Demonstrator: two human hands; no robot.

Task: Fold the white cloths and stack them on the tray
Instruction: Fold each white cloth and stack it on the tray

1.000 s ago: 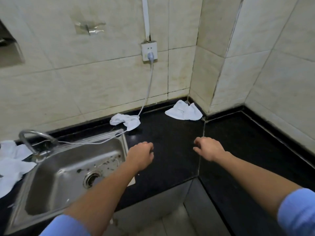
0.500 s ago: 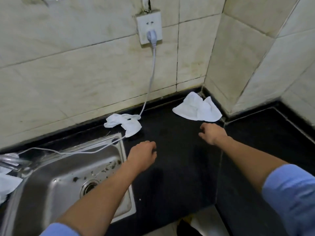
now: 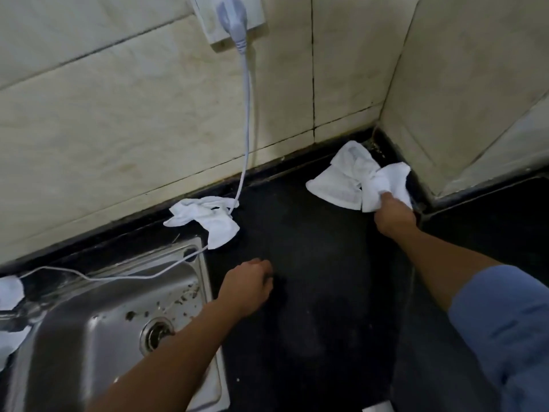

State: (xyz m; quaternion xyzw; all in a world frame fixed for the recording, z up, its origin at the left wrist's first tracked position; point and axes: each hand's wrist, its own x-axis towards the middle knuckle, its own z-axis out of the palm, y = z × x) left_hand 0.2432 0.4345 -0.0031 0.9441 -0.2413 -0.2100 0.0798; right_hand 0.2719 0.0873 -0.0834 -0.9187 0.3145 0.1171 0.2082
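A crumpled white cloth (image 3: 347,176) lies in the back corner of the black counter (image 3: 320,263). My right hand (image 3: 393,217) grips its right part and bunches it. A second crumpled white cloth (image 3: 208,220) lies by the wall behind the sink, with the white cable running across it. My left hand (image 3: 248,285) hovers over the counter just right of the sink, fingers loosely curled and holding nothing. More white cloth (image 3: 10,292) shows at the far left edge. No tray is in view.
A steel sink (image 3: 98,331) with debris near its drain fills the lower left. A white cable (image 3: 245,120) runs from the wall socket (image 3: 230,16) down across the sink's back rim. Tiled walls close the counter at the back and right corner.
The view has tilted down and closer. My right hand reached forward to the corner cloth and took hold of it. My left hand stayed near the sink's right edge.
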